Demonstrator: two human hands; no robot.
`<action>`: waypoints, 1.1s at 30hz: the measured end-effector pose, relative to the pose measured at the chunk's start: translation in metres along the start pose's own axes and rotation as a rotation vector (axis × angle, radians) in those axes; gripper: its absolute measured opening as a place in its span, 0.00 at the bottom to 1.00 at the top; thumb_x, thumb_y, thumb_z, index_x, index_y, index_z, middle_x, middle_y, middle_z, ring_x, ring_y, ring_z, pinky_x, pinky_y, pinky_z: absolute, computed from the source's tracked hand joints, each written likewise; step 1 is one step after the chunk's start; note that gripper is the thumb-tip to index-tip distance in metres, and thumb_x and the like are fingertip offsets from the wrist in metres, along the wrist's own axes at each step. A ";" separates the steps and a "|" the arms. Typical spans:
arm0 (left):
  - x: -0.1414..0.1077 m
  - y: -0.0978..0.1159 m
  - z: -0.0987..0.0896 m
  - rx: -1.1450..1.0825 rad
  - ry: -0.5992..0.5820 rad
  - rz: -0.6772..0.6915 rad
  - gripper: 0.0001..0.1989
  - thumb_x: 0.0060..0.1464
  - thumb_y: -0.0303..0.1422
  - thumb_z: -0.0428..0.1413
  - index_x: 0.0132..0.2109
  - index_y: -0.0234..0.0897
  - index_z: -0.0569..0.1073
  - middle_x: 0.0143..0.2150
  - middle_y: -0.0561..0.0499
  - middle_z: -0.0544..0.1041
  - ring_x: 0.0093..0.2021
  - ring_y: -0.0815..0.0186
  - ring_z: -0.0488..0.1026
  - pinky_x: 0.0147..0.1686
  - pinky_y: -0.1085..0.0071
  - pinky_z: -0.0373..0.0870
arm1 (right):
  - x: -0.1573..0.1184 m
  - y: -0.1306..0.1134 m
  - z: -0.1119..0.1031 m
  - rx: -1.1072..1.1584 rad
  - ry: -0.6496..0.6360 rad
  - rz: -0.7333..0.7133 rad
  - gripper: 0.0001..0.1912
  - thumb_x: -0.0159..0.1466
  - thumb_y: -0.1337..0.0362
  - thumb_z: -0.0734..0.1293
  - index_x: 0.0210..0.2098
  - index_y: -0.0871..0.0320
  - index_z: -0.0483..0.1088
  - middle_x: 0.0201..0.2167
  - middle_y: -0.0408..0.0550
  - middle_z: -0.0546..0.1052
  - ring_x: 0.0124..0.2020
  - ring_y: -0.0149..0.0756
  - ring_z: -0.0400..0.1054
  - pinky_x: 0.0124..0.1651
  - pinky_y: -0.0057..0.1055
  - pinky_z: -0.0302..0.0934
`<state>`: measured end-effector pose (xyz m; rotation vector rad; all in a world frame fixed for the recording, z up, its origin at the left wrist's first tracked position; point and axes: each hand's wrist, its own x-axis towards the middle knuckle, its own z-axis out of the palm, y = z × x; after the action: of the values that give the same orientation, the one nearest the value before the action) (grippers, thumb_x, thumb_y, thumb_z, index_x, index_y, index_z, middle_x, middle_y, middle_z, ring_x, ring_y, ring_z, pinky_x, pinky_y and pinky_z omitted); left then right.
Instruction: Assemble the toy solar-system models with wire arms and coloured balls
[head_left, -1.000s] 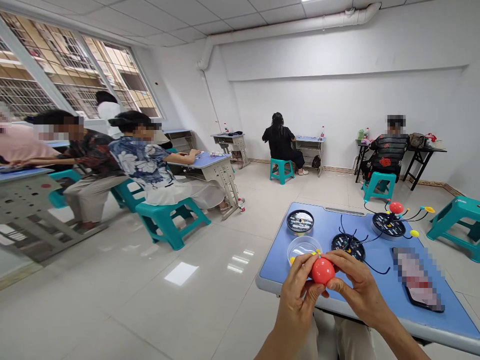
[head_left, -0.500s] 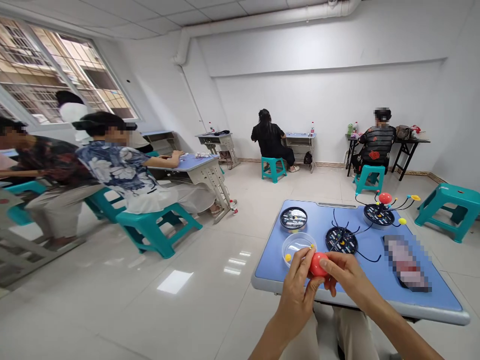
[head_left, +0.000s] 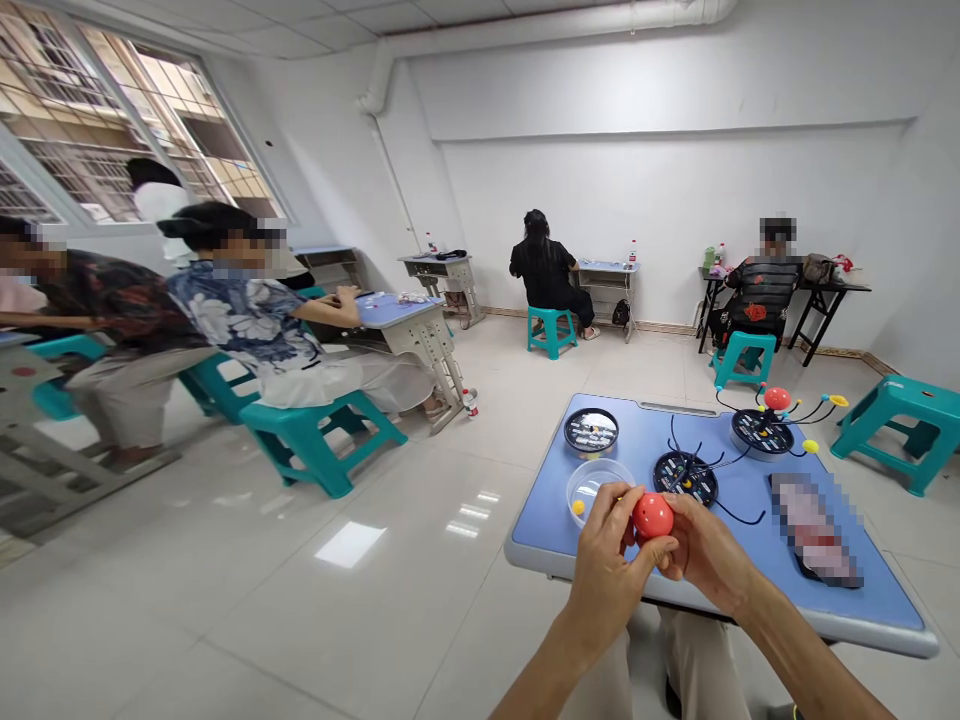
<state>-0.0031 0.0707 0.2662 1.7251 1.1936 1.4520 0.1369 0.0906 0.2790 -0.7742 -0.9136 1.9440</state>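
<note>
Between my two hands is a shiny red ball (head_left: 653, 515), held above the near edge of the blue desk (head_left: 540, 510). My left hand (head_left: 611, 555) grips it from the left, with the thumb below it. The fingers of my right hand (head_left: 705, 545) close on its right side. Just beyond my left hand stands a clear round tub (head_left: 589, 480) with a small yellow ball (head_left: 577, 507) in it. Behind the red ball lies a black round base (head_left: 684, 478) with bent black rods. A similar base (head_left: 761, 432) carries another red ball (head_left: 778, 399) and small coloured pieces on its rods.
A round black-rimmed disc (head_left: 591, 430) sits at the desk's far left. A blurred flat object (head_left: 814, 530) lies on the right. Teal stools (head_left: 900, 425) stand around on the tiled floor. Several people sit at other desks.
My hands have turned the red ball, and a small dark hole now shows on it. My left thumb has moved right, under the ball. The view has shifted slightly.
</note>
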 end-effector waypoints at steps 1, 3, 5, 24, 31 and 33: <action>0.001 0.001 0.000 0.008 -0.001 -0.003 0.21 0.48 0.30 0.64 0.51 0.42 0.76 0.46 0.45 0.72 0.40 0.61 0.72 0.32 0.69 0.74 | 0.000 0.001 -0.001 0.017 0.013 0.014 0.17 0.60 0.52 0.67 0.29 0.61 0.73 0.19 0.44 0.70 0.19 0.28 0.62 0.20 0.23 0.55; 0.002 0.002 0.001 0.031 0.009 0.005 0.21 0.47 0.30 0.64 0.50 0.42 0.76 0.45 0.46 0.72 0.41 0.60 0.72 0.33 0.69 0.74 | 0.001 0.002 -0.001 0.020 0.029 0.013 0.17 0.59 0.51 0.67 0.28 0.61 0.72 0.18 0.43 0.69 0.18 0.28 0.62 0.19 0.23 0.54; 0.003 0.001 0.001 0.049 0.018 0.023 0.20 0.48 0.29 0.64 0.50 0.42 0.75 0.45 0.46 0.73 0.41 0.60 0.73 0.32 0.69 0.74 | 0.000 0.000 0.000 -0.024 0.031 -0.021 0.18 0.59 0.50 0.67 0.28 0.61 0.72 0.18 0.42 0.68 0.19 0.28 0.61 0.19 0.23 0.54; 0.009 -0.040 0.016 -0.004 0.134 0.167 0.21 0.58 0.27 0.57 0.58 0.45 0.71 0.54 0.47 0.76 0.50 0.62 0.76 0.47 0.68 0.78 | 0.001 -0.019 0.006 -1.358 0.354 -0.588 0.10 0.61 0.65 0.66 0.43 0.55 0.72 0.32 0.45 0.72 0.29 0.35 0.62 0.34 0.32 0.59; 0.017 -0.059 0.022 0.237 0.246 0.468 0.22 0.58 0.27 0.57 0.60 0.43 0.68 0.52 0.45 0.77 0.51 0.61 0.75 0.48 0.66 0.77 | 0.008 -0.023 -0.004 -1.175 0.209 -0.519 0.05 0.63 0.62 0.66 0.37 0.56 0.72 0.29 0.43 0.73 0.30 0.33 0.62 0.33 0.28 0.60; 0.024 -0.053 0.024 0.233 0.211 0.463 0.21 0.58 0.28 0.57 0.58 0.43 0.69 0.51 0.45 0.77 0.50 0.61 0.76 0.47 0.66 0.76 | 0.009 -0.028 -0.007 -1.151 0.195 -0.500 0.07 0.63 0.62 0.66 0.38 0.57 0.73 0.30 0.43 0.73 0.30 0.33 0.62 0.34 0.28 0.61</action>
<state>0.0060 0.1171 0.2256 2.1555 1.1536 1.8624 0.1503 0.1111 0.2967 -1.1668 -1.8953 0.7713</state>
